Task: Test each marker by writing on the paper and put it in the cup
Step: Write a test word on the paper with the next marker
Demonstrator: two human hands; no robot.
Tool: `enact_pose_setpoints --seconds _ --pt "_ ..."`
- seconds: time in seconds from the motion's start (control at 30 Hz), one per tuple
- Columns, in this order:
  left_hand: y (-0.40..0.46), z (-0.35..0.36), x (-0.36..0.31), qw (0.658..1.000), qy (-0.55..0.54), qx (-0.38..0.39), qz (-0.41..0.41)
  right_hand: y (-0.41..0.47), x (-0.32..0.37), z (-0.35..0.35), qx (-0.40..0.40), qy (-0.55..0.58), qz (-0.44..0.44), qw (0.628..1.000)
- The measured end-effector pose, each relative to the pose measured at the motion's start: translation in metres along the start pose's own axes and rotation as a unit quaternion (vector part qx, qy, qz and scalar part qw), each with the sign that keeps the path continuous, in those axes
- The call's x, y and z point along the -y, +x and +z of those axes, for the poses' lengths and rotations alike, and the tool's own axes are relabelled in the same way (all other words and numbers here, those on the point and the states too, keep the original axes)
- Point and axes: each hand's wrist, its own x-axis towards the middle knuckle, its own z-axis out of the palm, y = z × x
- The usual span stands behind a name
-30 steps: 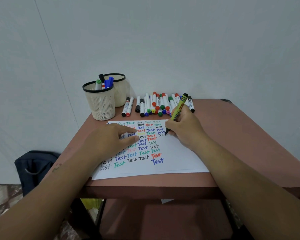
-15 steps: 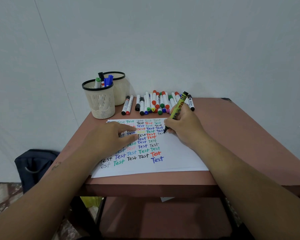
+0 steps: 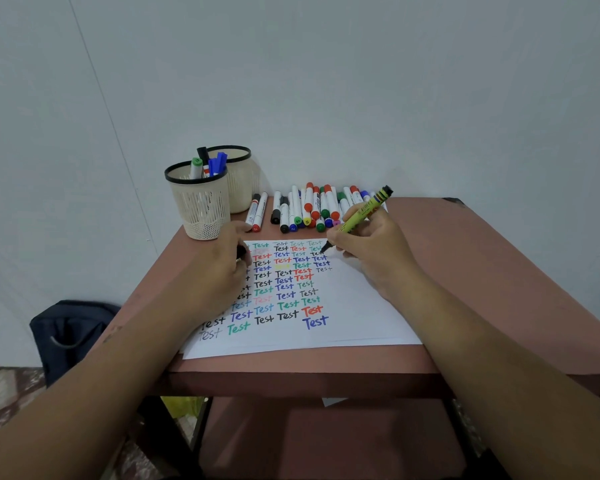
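Observation:
A white paper (image 3: 361,306) covered with several coloured "Test" words lies on the reddish table (image 3: 482,278). My right hand (image 3: 374,247) grips a yellow-green marker (image 3: 361,211), whose black tip touches the paper near its far edge, right of the written columns. My left hand (image 3: 219,268) rests on the paper's left part, fingers curled, pinching what looks like a small black cap (image 3: 241,252). A mesh cup (image 3: 201,206) at the far left holds several markers. Several capped markers (image 3: 309,209) lie in a row behind the paper.
A second mesh cup (image 3: 241,181) stands behind the first, against the wall. A dark bag (image 3: 70,334) sits on the floor left of the table. The table has a lower shelf (image 3: 326,438).
The marker tip has moved up the paper toward its far edge. My left hand has slid left and farther away, toward the cup, and its fingers have curled in.

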Motion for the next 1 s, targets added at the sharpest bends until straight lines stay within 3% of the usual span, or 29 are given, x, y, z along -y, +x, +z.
enact_pose_setpoints --seconds 0.17,0.27,0.33,0.47,1.0 --pt "0.005 0.000 0.004 0.999 0.002 -0.010 -0.032 -0.005 0.007 -0.001 0.074 0.152 -0.002 0.986" --pt "0.004 -0.002 0.001 0.998 0.033 -0.034 0.033 -0.009 0.009 -0.003 0.111 0.196 -0.006 0.974" --pt "0.003 -0.003 0.000 0.997 0.040 -0.044 0.058 -0.012 0.010 -0.002 0.129 0.192 -0.010 0.973" --pt "0.003 -0.004 -0.001 0.999 -0.013 -0.021 -0.044 -0.017 0.011 0.003 0.142 0.153 -0.011 0.978" --pt "-0.010 -0.014 -0.020 0.994 0.060 -0.051 0.079 -0.025 0.015 0.007 0.195 0.106 0.013 0.975"
